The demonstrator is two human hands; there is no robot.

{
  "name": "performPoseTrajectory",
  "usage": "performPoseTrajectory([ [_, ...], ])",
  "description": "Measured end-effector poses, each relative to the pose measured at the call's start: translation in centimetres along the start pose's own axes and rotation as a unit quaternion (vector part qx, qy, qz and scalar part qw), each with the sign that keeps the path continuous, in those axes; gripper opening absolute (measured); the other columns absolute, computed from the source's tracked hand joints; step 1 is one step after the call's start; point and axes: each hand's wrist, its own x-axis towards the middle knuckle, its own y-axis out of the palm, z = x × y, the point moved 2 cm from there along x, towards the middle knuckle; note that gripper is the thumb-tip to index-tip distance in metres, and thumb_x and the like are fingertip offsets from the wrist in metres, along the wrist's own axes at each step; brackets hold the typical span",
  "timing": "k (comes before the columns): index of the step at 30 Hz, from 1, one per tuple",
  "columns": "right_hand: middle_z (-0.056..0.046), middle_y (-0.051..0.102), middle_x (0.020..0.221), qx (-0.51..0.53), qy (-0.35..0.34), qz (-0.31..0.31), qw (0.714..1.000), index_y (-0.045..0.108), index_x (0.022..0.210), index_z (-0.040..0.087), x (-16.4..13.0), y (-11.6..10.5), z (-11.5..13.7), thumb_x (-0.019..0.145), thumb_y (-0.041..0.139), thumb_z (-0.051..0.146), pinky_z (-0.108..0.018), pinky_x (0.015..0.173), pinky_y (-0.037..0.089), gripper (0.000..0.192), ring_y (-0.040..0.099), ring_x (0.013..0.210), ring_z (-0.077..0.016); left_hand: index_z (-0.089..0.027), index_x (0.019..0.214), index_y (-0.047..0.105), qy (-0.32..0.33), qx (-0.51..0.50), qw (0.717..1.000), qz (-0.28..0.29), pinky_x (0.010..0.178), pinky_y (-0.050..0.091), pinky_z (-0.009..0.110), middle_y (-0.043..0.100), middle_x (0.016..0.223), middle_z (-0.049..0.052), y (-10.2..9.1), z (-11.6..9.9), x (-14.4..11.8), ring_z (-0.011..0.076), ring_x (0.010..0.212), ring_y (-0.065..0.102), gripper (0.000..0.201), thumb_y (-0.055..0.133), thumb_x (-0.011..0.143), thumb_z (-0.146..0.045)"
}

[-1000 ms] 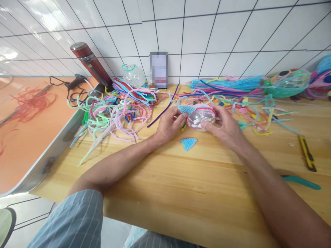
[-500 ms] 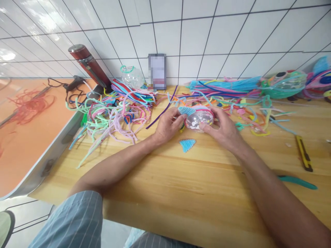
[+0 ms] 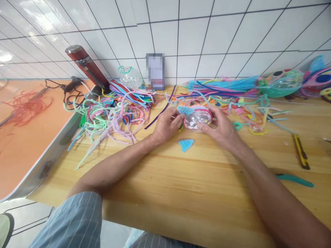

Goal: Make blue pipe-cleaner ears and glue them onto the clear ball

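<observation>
**Slick clear ball, fuzzy blue piece: where this could slip**

So the clear ball [image 3: 196, 121] with the pink band is up between both hands, over the far half of the desk [image 3: 165, 187]. Right hand [image 3: 222, 128] has its fingers clamped round the ball's side, thumb on the front. Left hand [image 3: 167, 125] has fingers pinched together on a striped blue piece [image 3: 185, 110] at the ball's upper left. Can't tell if that piece is fixed on or just pressed there.

My worry: the ball looks smooth, so a hard push from the left could make it roll in the right fingers and knock the blue piece crooked. Squeeze too much and the thin shell might dent. The left thumb also hides part of where they meet.

A second blue piece [image 3: 185, 144] lies just below the hands, easy to sweep with a wrist. Purple stem [image 3: 162, 111] is right behind the left hand, and the tangled stems [image 3: 108, 119] further left could snag. Bits are scattered behind the ball too. Yellow cutter [image 3: 301, 151] and teal-handled tool [image 3: 296, 179] sit off right, the tool partly behind the forearm.
</observation>
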Motion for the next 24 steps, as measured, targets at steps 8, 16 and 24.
performPoseTrajectory([
  [8,-0.014,0.071,0.141,0.001,0.002,0.000,1.000,0.063,0.141,0.028,0.06,-0.01,0.11,0.084,0.081,0.061,-0.059,0.106,0.060,0.069,0.070,0.126,-0.0365,-0.019,0.084,0.066,0.015,0.022,1.000,0.006,0.070,0.050,0.027,0.067,0.081,0.002,-0.01,-0.16,0.11,0.0137,0.074,0.061,0.040,0.065,0.107,-0.052],
  [16,-0.013,0.071,0.140,-0.008,-0.007,-0.005,1.000,0.063,0.141,0.029,0.07,0.15,-0.23,0.084,0.081,0.060,-0.059,0.105,0.060,0.067,0.071,0.125,-0.0362,-0.018,0.086,0.067,0.028,0.049,0.998,0.011,0.071,0.051,0.027,0.070,0.083,0.003,-0.08,-0.45,0.21,0.0140,0.076,0.063,0.032,0.064,0.108,-0.042],
  [24,-0.013,0.071,0.139,-0.011,-0.018,-0.003,1.000,0.063,0.141,0.029,0.08,0.06,-0.09,0.085,0.080,0.060,-0.058,0.103,0.061,0.067,0.071,0.123,-0.0362,-0.018,0.081,0.064,0.054,0.087,0.995,0.012,0.069,0.048,0.028,0.066,0.078,0.002,-0.31,-0.43,0.51,0.0142,0.073,0.060,0.028,0.068,0.105,-0.033],
])
